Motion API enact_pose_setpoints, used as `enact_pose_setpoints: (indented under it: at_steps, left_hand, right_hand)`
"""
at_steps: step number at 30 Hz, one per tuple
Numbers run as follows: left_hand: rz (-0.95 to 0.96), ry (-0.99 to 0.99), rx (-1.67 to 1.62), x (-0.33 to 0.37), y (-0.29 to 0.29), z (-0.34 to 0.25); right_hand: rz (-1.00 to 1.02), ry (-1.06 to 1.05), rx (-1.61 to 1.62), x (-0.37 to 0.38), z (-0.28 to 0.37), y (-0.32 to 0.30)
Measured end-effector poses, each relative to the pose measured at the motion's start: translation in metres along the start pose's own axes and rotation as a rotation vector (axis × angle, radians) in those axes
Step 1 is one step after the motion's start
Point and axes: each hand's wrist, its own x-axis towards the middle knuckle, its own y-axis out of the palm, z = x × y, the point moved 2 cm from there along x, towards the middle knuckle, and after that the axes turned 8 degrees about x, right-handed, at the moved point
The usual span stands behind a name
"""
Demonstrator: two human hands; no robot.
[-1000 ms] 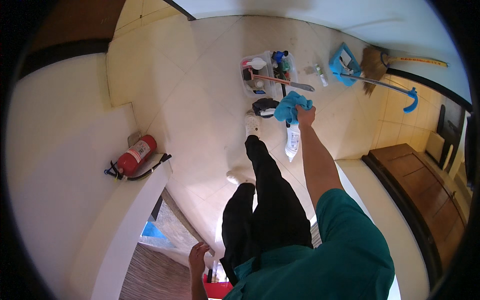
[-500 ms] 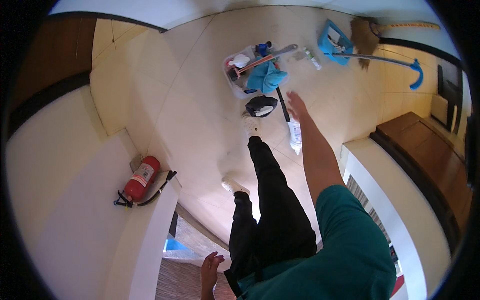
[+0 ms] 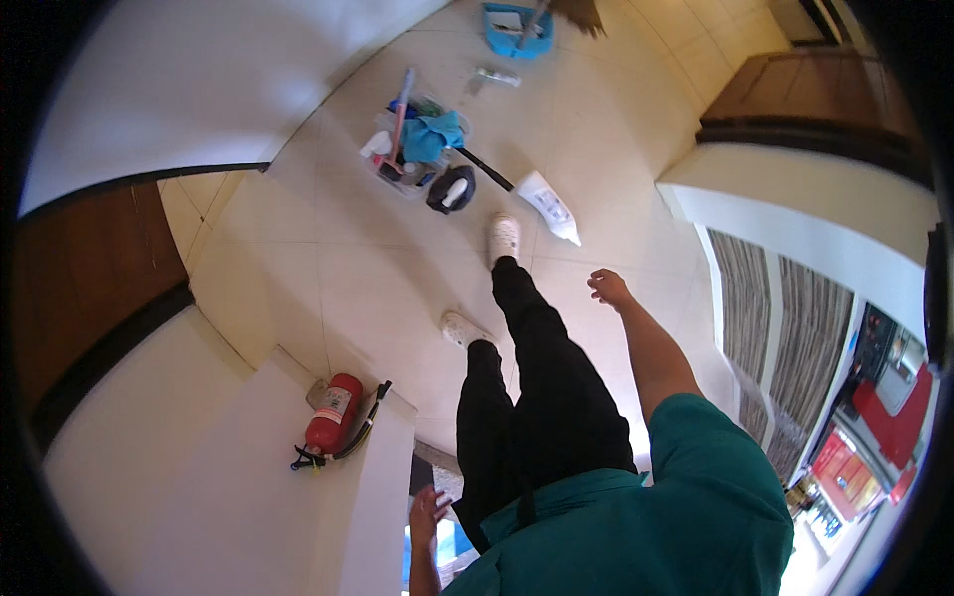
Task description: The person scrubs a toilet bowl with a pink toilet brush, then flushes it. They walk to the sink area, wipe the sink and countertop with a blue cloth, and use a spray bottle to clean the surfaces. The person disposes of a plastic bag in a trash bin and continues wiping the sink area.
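Note:
My right hand (image 3: 609,289) hangs out over the floor with nothing in it, its fingers loosely bent and a little apart. The nearest thing to it is a white bottle (image 3: 547,204), apart from the hand, with a black handle (image 3: 487,168) running from beside it toward a clear plastic tub (image 3: 402,187). In the tub lie a light-blue cloth (image 3: 432,137), a long-handled brush (image 3: 402,114) and a white-topped bottle (image 3: 377,145). A black bundle with a white piece (image 3: 452,189) sits beside the tub. Low by my hip, my left hand (image 3: 428,512) is empty, fingers apart.
A red fire extinguisher (image 3: 335,412) stands by the low white wall at left. Farther off are a blue dustpan (image 3: 519,35), a broom head (image 3: 579,14) and a small tube (image 3: 497,76) on the tiled floor. A brown wooden cabinet (image 3: 805,94) is at right.
My right hand has drawn back from the white bottle toward my body. The view has swung right, so the tub and dustpan now appear farther left. Both hands stay empty.

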Motion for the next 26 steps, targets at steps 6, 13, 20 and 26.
enact_pose_setpoints:
  at_steps: [6, 13, 20, 26]
  left_hand:
    - [0.082, -0.386, 0.366, -0.058, 0.026, 0.111]
    - [-0.238, -0.007, 0.409, -0.048, 0.171, -0.053]
    - [-0.15, -0.036, 0.49, 0.003, 0.251, -0.107]
    - [-0.266, -0.297, 0.365, -0.003, 0.228, -0.053]
  right_hand:
    - [0.03, -0.115, -0.245, 0.049, -0.053, -0.005]
    - [0.081, -0.109, -0.331, 0.199, -0.089, 0.009]
    - [-0.066, -0.038, -0.346, 0.335, -0.13, 0.029]
    - [0.098, 0.019, -0.058, 0.368, -0.148, 0.063]
